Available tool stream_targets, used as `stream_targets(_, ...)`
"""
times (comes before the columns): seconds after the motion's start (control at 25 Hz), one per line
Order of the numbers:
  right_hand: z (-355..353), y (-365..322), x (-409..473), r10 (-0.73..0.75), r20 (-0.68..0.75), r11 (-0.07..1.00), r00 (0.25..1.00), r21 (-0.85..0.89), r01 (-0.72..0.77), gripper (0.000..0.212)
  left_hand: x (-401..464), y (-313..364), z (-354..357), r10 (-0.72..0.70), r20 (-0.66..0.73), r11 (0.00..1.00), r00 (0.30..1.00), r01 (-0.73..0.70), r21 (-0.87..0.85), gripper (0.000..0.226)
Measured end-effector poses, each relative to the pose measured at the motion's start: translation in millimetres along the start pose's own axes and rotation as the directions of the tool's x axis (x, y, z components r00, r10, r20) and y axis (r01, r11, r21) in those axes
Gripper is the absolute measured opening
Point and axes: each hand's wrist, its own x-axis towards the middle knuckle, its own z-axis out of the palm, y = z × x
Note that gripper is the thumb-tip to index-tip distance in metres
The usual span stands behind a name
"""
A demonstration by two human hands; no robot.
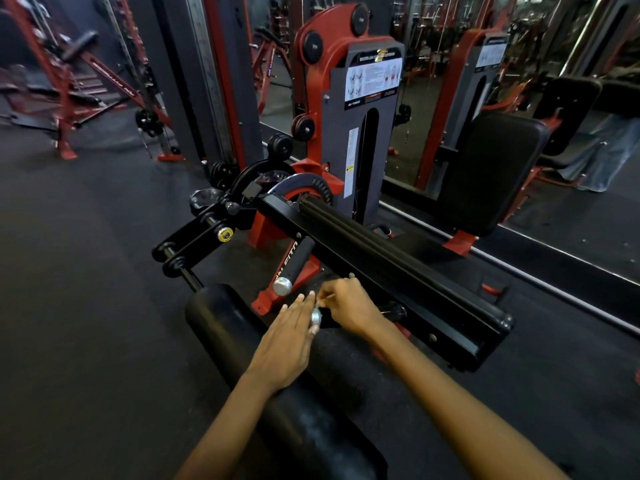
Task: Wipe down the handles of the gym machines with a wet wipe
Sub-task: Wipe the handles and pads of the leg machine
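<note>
Black near handle (327,318): right hand (349,311) curls round it, wipe barely visible; left hand (289,336), fingers straight, touches the chrome cap (316,317). Best twist fully around the grip.

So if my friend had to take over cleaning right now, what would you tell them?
Left hand: fingers straight, laid against the silver end cap of the near handle.
Right hand: curled over that handle's black grip, pinching something thin and pale, maybe the wipe; too small to tell.
Far handle: free, no hand on it.
Done: cannot tell which handles are already wiped.
Left: finish the near handle, do the far one if needed, then move to the other machines.
</note>
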Motion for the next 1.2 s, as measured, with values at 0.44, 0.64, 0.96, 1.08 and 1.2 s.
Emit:
stream_targets(0.44,-46.0,38.4,-14.0,-0.104,0.144,0.986,0.984,-0.112,0.12,0.027,0.2,-1.5,-0.6,-0.02,0.002,1.0,1.0,0.02,-0.006,0.066)
stream_targets(0.64,-58.4,74.6,-17.4,0.061,0.164,0.937,0.985,-0.349,0.0,0.027,-2.7,-0.1,-3.3,-0.025,0.012,1.0,1.0,0.025,0.008,0.071)
stream_targets(0.96,-30.7,83.8,-45.3,-0.045,-0.137,0.921,0.99,-0.39,-0.012,0.03,-0.6,-3.4,-7.6,-0.017,0.032,1.0,0.999,0.016,0.026,0.063)
stream_targets(1.08,-3.6,87.0,-75.1,-0.025,-0.454,0.969,0.891,-0.23,-0.089,0.018,0.8,-1.7,-7.8,-0.025,0.026,0.999,0.999,0.024,0.031,0.051)
stream_targets(1.2,9.1,67.1,-79.0,0.2,-0.502,0.976,0.841,0.023,-0.218,0.012,5.0,-3.3,-10.3,0.008,0.047,0.999,0.999,-0.01,0.035,0.045)
